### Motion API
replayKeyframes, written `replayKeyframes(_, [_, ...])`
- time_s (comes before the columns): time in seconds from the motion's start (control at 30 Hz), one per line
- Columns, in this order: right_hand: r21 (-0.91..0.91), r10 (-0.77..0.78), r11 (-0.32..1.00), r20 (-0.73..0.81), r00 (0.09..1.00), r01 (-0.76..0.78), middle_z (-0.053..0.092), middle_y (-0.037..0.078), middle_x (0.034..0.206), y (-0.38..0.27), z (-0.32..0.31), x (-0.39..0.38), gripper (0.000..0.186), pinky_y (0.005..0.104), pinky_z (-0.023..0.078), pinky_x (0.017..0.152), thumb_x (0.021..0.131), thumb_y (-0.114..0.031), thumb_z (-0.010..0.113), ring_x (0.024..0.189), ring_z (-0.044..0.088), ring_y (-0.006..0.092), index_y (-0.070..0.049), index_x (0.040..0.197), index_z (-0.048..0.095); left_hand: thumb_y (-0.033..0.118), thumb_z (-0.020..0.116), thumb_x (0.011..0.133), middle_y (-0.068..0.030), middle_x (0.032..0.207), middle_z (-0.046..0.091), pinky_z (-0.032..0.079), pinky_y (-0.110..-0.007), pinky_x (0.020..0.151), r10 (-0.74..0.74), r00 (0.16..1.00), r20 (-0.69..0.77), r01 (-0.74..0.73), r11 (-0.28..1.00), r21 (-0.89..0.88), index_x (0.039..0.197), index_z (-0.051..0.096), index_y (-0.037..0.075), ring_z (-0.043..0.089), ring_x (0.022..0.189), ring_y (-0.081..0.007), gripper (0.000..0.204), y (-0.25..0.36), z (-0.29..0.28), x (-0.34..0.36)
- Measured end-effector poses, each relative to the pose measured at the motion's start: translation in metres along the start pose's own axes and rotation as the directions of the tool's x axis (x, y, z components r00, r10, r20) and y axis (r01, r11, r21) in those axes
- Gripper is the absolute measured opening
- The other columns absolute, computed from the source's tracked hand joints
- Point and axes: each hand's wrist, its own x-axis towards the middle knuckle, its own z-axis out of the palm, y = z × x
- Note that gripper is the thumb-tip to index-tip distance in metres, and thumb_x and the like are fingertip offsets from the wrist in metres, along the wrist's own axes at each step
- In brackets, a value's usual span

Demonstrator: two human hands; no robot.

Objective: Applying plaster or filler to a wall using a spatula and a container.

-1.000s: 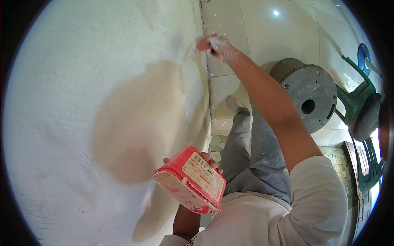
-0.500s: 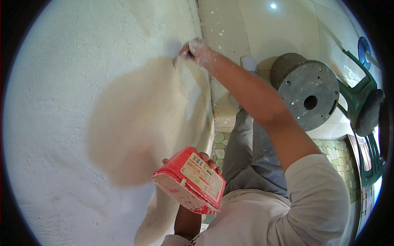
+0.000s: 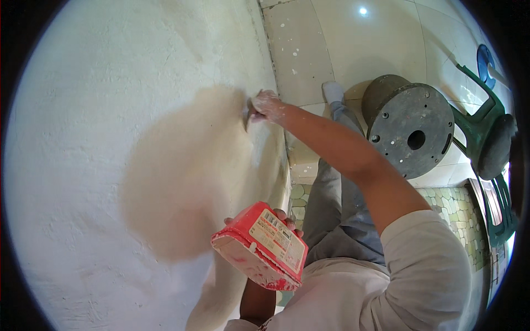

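Note:
My left hand point(image 3: 291, 222) grips a red plastic tub point(image 3: 232, 229) from behind, its fingers curled over the upper edge. The tub is tilted, with a pale label on one side and white putty smeared over its lower face. Farther up, my right hand point(image 3: 266, 106), speckled with white, is closed against the pale wall point(image 3: 99, 138). It holds what looks like a putty knife point(image 3: 247, 118); only a thin edge of it shows at the wall, and the handle is hidden in the fist.
A large grey spool point(image 3: 411, 129) stands on the tiled floor point(image 3: 375, 38), right of my legs. Beyond it are a green plastic chair point(image 3: 480, 118) and a blue round object point(image 3: 486, 66). The wall meets the floor just right of my right hand. White spots dot the tiles.
My right hand has moved down along the wall, toward me, with the putty knife. The tub in my left hand has shifted slightly right and down in view.

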Motion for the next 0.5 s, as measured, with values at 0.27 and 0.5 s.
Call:
replayKeyframes(0.27, [0.622,0.400,0.761,-0.224,0.889,-0.186,0.060,0.011,0.068,-0.209,-0.061,0.020,0.013,0.0327,0.054,0.051,0.085,-0.009,0.048,0.056,0.060,0.0205,-0.004,0.078,0.058,0.072,0.048,0.077,-0.0156,0.118,0.053,0.029,-0.047,0.106,-0.051,0.996,0.069,0.061,0.986,-0.157,0.121,0.049,-0.005,0.045,0.116,-0.0320,0.089,0.002,-0.004,0.010])
replayKeyframes(0.5, [0.442,0.453,0.819,-0.106,0.885,-0.366,0.060,0.010,0.062,-0.174,-0.079,-0.045,0.020,0.0309,0.047,0.039,0.078,-0.009,0.056,0.048,0.057,0.0175,-0.003,0.060,0.063,0.072,0.049,0.076,-0.0149,0.116,0.054,0.030,-0.045,0.105,-0.079,0.995,0.056,0.088,0.981,-0.176,0.120,0.049,-0.005,0.045,0.117,-0.0312,0.089,0.001,0.010,0.015])
